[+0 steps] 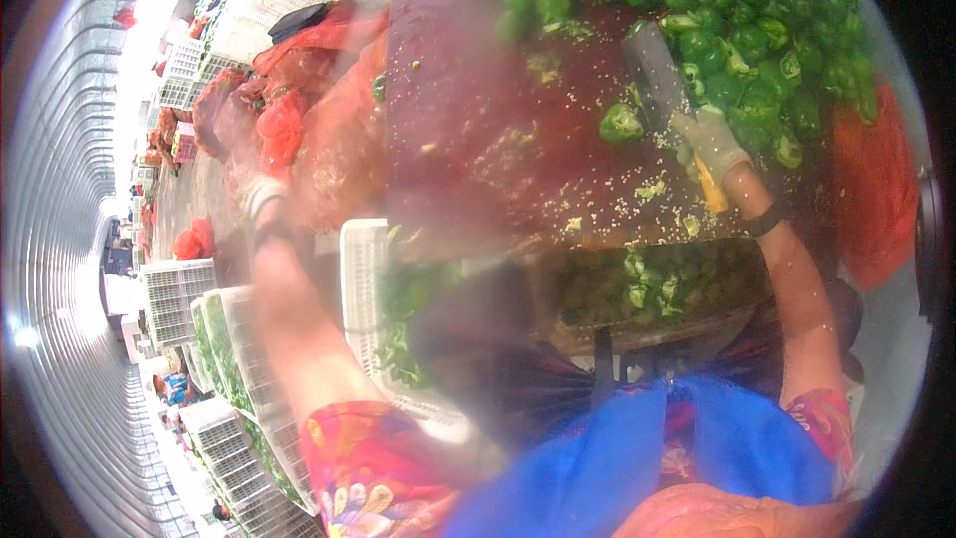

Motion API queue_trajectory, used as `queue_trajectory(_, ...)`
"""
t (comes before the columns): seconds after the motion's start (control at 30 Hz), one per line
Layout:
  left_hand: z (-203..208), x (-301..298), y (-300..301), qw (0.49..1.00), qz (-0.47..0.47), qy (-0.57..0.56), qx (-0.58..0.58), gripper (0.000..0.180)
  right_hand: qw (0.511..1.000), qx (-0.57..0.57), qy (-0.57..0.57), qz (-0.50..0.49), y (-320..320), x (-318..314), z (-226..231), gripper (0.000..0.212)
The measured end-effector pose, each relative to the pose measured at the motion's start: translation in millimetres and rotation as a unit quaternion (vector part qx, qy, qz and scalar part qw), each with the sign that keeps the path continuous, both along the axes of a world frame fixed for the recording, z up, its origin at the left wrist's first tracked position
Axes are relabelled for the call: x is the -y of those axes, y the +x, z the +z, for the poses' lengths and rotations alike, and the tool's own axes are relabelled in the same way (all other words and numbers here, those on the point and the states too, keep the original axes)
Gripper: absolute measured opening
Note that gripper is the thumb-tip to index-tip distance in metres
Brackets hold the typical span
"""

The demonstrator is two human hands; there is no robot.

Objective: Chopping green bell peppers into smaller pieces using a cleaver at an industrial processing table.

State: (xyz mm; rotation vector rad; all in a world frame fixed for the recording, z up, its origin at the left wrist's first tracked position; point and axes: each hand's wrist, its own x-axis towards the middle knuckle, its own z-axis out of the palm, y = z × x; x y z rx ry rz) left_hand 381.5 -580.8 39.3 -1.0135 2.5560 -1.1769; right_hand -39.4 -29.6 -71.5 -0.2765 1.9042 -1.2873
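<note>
My right hand, in a pale glove, grips a knife by its yellow handle. The broad knife blade points away from me over a dark red tabletop. Just left of the blade lies a cut green pepper. Beyond and right of it spreads a big heap of green peppers. My left arm stretches out to the left, past the table's edge. There my left hand, with a white glove cuff, is beside red mesh bags; its fingers are blurred and cannot be made out.
Seeds and pepper scraps litter the tabletop. Below its near edge sits a container of green pieces. White crates stand at the left, some holding green produce. Orange-red mesh hangs at the right edge. Farther left are more crates.
</note>
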Motion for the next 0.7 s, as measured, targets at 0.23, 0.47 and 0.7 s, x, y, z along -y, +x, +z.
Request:
queue_trajectory(0.23,-55,-177,-198,0.895,-0.130,0.300,-0.302,0.023,0.999,-0.030,0.019,-0.011,-2,-6,7,0.037)
queue_trajectory(0.47,-68,-257,-378,0.876,-0.013,0.363,-0.316,0.044,0.999,-0.010,0.026,-0.026,-3,-14,3,0.037)
queue_trajectory(0.7,-97,-195,-365,0.843,0.072,0.475,-0.244,0.038,1.000,-0.015,0.018,-0.003,2,-6,0,0.037)
